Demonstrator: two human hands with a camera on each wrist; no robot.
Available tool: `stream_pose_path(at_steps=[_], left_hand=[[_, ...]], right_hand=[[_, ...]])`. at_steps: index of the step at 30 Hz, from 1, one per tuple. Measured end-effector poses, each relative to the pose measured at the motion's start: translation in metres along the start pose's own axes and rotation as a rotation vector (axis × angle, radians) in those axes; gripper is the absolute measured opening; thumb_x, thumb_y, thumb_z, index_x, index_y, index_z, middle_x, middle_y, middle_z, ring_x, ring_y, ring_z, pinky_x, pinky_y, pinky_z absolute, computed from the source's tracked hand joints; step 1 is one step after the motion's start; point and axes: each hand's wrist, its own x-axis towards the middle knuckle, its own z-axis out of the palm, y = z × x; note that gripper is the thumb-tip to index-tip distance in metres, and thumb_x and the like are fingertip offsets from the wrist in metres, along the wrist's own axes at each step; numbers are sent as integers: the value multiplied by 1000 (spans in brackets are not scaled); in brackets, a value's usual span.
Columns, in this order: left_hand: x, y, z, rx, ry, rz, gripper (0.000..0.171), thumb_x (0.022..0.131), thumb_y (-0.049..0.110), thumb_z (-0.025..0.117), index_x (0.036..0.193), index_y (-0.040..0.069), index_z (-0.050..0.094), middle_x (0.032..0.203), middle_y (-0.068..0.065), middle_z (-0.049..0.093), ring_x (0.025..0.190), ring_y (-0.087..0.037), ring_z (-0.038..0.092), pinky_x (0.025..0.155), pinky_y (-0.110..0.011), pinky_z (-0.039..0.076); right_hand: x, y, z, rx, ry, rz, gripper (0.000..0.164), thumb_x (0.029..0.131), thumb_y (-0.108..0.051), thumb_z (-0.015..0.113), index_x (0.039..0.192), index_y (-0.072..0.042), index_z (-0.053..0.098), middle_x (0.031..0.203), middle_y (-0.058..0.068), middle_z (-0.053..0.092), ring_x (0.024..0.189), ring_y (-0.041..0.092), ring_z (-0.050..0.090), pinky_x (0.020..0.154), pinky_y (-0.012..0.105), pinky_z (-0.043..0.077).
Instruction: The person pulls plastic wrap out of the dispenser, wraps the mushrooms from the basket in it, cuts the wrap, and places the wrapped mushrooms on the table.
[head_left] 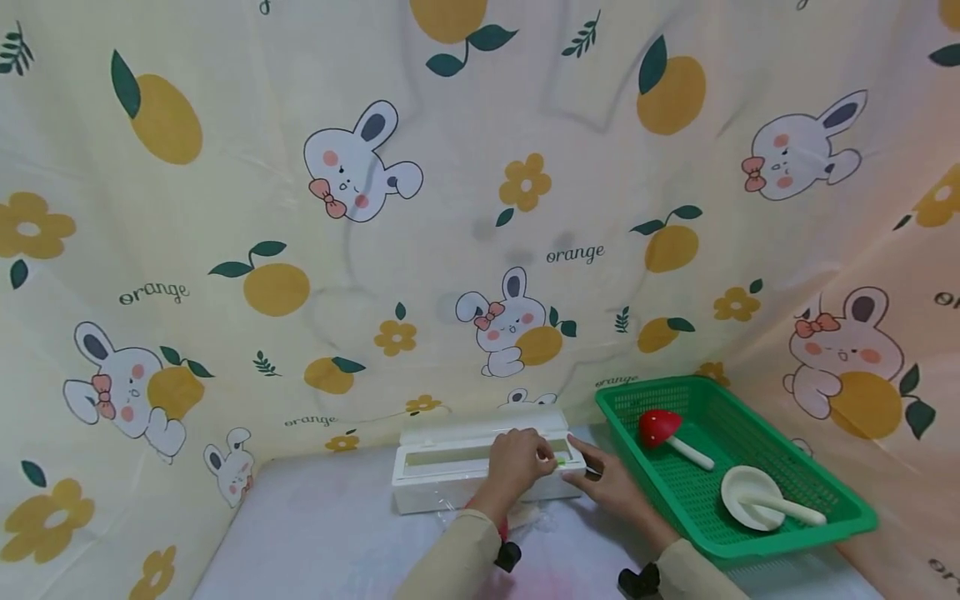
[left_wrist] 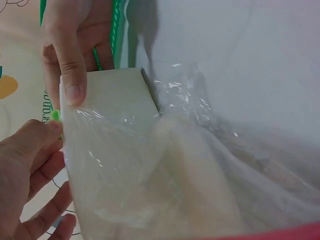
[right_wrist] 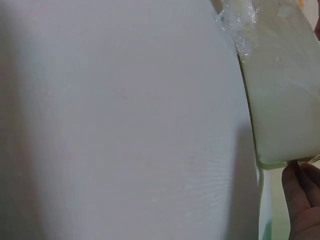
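A long white cling film dispenser box (head_left: 420, 498) lies on the table with its lid (head_left: 480, 425) raised at the back. My left hand (head_left: 517, 462) reaches over its right part, thumb and index finger pinching a small green slider (left_wrist: 55, 116) at the box's edge. The other left fingers are spread apart. My right hand (head_left: 617, 485) grips the box's right end, thumb on the front face in the left wrist view and fingers round the end. Clear cling film (left_wrist: 125, 170) hangs wrinkled over the front of the box and trails onto the table.
Right of the box stands a green basket (head_left: 723, 548). Inside lie a red-capped mushroom-shaped ladle (head_left: 660, 427) and a cream ladle (head_left: 750, 492). A printed curtain (head_left: 450, 200) hangs right behind the white tabletop (head_left: 300, 533).
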Motion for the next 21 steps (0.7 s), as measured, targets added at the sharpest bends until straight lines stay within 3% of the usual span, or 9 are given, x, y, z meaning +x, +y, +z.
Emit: stream_pose_path(at_steps=[6, 13, 21], left_hand=[[1, -1, 0, -1, 2, 16, 7, 83, 36, 79, 84, 30, 80, 80, 15, 66, 70, -8, 56, 64, -27, 43], [0, -5, -2, 36, 6, 43, 7, 82, 37, 79, 85, 31, 79, 81, 17, 65, 72, -8, 58, 67, -28, 45], [-3, -7, -7, 36, -20, 36, 8, 83, 36, 79, 83, 29, 78, 79, 16, 62, 72, -6, 57, 71, -28, 46]], right_hand=[[-1, -1, 1, -40, 9, 17, 75, 86, -34, 79, 151, -17, 45, 152, 19, 46, 129, 41, 53, 91, 38, 55], [0, -2, 2, -24, 21, 9, 73, 87, -27, 80, 150, -14, 46, 149, 20, 47, 127, 42, 55, 92, 38, 55], [-2, -3, 2, -24, 22, 53, 75, 85, -32, 81, 151, -22, 46, 152, 14, 47, 129, 37, 55, 94, 36, 54]])
